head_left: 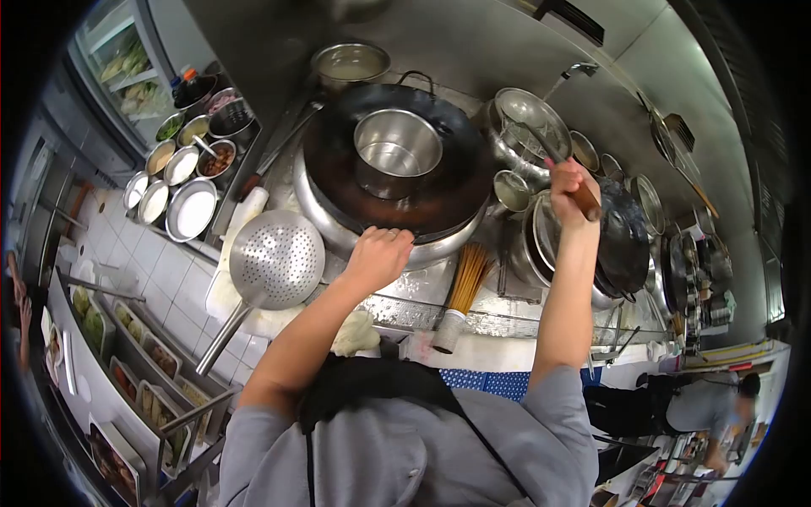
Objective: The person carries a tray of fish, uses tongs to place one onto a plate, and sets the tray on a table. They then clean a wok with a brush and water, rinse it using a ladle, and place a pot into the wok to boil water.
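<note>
Wok point(397, 190) on burner, steel pot point(397, 152) seated inside, rim steadied by clenched left hand point(378, 256); ladle handle point(583, 196) grasped in right hand point(571, 190), bowl parked over side basin point(530, 118).

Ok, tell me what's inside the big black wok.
A steel pot stands inside the wok, looking empty. The wok's bottom beneath the pot is covered. The left hand grips the near rim.
</note>
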Motion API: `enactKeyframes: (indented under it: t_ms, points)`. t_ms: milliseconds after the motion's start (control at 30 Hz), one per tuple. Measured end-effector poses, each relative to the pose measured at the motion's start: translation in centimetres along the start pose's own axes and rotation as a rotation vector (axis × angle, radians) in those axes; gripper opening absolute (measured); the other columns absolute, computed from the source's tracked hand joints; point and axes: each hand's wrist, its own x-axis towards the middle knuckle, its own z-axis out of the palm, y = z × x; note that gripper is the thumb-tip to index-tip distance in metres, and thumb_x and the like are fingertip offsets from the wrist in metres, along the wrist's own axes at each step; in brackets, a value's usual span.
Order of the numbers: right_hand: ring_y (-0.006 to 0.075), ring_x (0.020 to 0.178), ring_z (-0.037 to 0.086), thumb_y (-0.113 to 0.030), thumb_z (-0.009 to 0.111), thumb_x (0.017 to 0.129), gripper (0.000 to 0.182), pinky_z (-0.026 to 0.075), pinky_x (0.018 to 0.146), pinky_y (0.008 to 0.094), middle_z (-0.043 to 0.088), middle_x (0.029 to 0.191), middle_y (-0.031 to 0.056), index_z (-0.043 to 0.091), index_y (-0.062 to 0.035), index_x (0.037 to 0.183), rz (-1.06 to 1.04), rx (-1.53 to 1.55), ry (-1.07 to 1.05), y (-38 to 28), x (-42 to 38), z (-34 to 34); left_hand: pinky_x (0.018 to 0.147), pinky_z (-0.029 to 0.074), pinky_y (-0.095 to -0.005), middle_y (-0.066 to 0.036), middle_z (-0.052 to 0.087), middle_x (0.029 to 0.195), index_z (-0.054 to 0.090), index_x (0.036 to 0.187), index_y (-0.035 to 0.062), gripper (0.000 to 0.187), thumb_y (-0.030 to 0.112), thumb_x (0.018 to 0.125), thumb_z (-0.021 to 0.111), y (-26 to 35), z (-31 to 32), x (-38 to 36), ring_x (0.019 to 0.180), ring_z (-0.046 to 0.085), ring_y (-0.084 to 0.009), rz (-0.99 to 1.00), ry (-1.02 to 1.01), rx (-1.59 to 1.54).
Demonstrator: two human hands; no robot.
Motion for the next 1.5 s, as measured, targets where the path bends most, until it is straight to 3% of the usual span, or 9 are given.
enactKeyframes:
  t_ms: [300,467,600,833,967,1133,1267,1400,1500]
  points:
    - [0.0131,0.063,0.053,-0.018,0.039,0.104,0.052,0.045,0.053,0.0284,0.051,0.089,0.0071,0.027,0.0155,0.143,0.298,0.119,-0.214,12.1,-9.4,0.9,0.075,0.048,-0.0421,-0.012,0.066,0.081,0.058,0.087,0.0066,0.012,0.017,0.087,0.063,-0.3,0.2,-0.3,0.077,0.067,-0.0289,-0.003,0.018,-0.024]
    - [0.0084,0.044,0.046,-0.018,0.048,0.101,0.044,0.040,0.033,0.0231,0.051,0.074,0.0028,0.044,0.0046,0.138,0.113,-0.632,0.157,14.9,-11.0,1.6,0.076,0.048,-0.0421,-0.012,0.065,0.078,0.059,0.088,0.0059,0.011,0.016,0.087,0.063,-0.5,0.0,-0.5,0.077,0.066,-0.0291,-0.001,0.024,-0.045]
    - [0.0106,0.038,0.048,-0.007,0.061,0.091,0.061,0.038,0.034,0.0227,0.056,0.065,0.0014,0.039,0.0006,0.147,-0.133,-1.333,0.334,17.9,-11.4,1.2,0.075,0.047,-0.0422,-0.011,0.065,0.076,0.059,0.089,0.0055,0.011,0.015,0.087,0.063,-0.5,0.2,-0.5,0.076,0.066,-0.0296,-0.005,0.036,-0.050]
    - [0.0054,0.055,0.050,-0.003,0.061,0.091,0.066,0.043,0.044,0.0225,0.059,0.082,0.0018,0.036,-0.0044,0.152,-0.526,-1.583,0.371,19.8,-17.5,-10.0,0.084,0.044,-0.0431,-0.012,0.064,0.087,0.062,0.098,0.0045,0.015,0.014,0.086,0.064,-0.6,0.3,-1.0,0.088,0.062,-0.0314,-0.002,0.016,-0.098]
    - [0.0058,0.050,0.048,-0.003,0.059,0.092,0.065,0.042,0.044,0.0230,0.057,0.071,-0.0008,0.034,-0.0032,0.152,-0.527,-1.729,0.584,23.8,-25.2,-17.7,0.090,0.042,-0.0457,-0.015,0.061,0.099,0.063,0.110,0.0010,0.027,0.014,0.086,0.064,-0.4,0.0,-1.4,0.098,0.057,-0.0336,0.015,0.005,-0.125]
    - [0.0340,0.053,0.060,-0.012,0.062,0.089,0.067,0.048,0.053,0.0415,0.062,0.070,0.0195,0.036,0.0016,0.149,-0.312,-2.108,0.804,27.8,-32.1,-23.8,0.101,0.039,-0.0495,-0.017,0.058,0.112,0.062,0.120,-0.0013,0.040,0.015,0.083,0.066,1.2,-0.8,-2.0,0.107,0.053,-0.0365,0.011,0.041,-0.058]
    - [0.0415,0.064,0.065,-0.016,0.063,0.089,0.069,0.051,0.059,0.0515,0.066,0.082,0.0260,0.035,-0.0009,0.149,-0.386,-2.287,0.819,28.2,-33.4,-29.1,0.110,0.036,-0.0512,-0.019,0.058,0.117,0.060,0.125,-0.0011,0.046,0.013,0.081,0.067,1.7,-1.2,-2.5,0.112,0.053,-0.0384,0.005,0.022,-0.035]
    - [0.0407,0.079,0.062,-0.030,0.068,0.089,0.057,0.052,0.063,0.0494,0.062,0.095,0.0239,0.052,-0.0022,0.136,-0.143,-2.604,0.958,25.7,-30.5,-25.5,0.110,0.037,-0.0537,-0.022,0.058,0.119,0.061,0.123,-0.0023,0.046,0.011,0.079,0.066,1.6,-2.1,-2.6,0.114,0.053,-0.0391,0.050,0.019,-0.118]
    - [0.0403,0.096,0.057,-0.020,0.067,0.090,0.042,0.050,0.081,0.0465,0.059,0.107,0.0222,0.060,-0.0014,0.126,-0.701,-2.557,0.705,22.3,-23.5,-17.3,0.111,0.036,-0.0541,-0.024,0.059,0.121,0.062,0.122,-0.0013,0.046,0.009,0.078,0.066,1.7,-2.2,-2.9,0.117,0.053,-0.0394,0.061,0.010,-0.085]
